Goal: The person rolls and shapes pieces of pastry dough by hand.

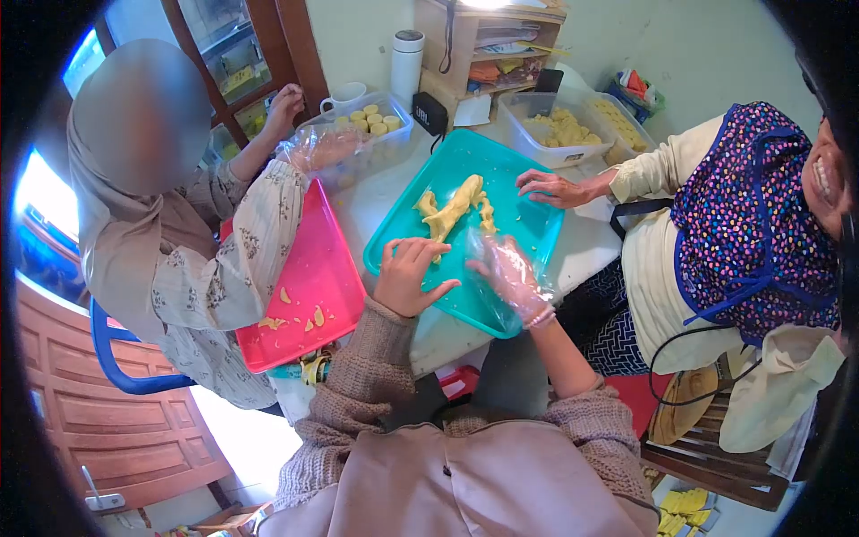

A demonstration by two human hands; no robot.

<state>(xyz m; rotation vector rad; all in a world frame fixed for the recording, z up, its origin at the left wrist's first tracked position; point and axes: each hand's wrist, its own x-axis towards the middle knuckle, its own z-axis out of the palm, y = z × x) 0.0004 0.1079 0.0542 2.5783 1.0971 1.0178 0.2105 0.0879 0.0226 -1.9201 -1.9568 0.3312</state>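
Observation:
Yellow dough (461, 206) lies in a long, uneven strip with torn edges on a teal tray (403, 211). Bare, with its thumb stretched out to the right, my left hand (412, 276) is at the strip's near end, fingertips right by the dough. My right hand (512, 276) wears a loose clear plastic glove (528, 302). It hovers over the tray's right half, fingers apart, just below a smaller dough piece (487, 215). Small crumbs dot the tray around both hands.
A co-worker's gloved hand (324, 150) is by a tub of round dough pieces (376, 123) at left; another person's hand (559, 190) rests at the teal tray's right edge. A pink tray (304, 268) holds scraps. Behind stand a dough-filled tub (564, 128) and a white bottle (407, 67).

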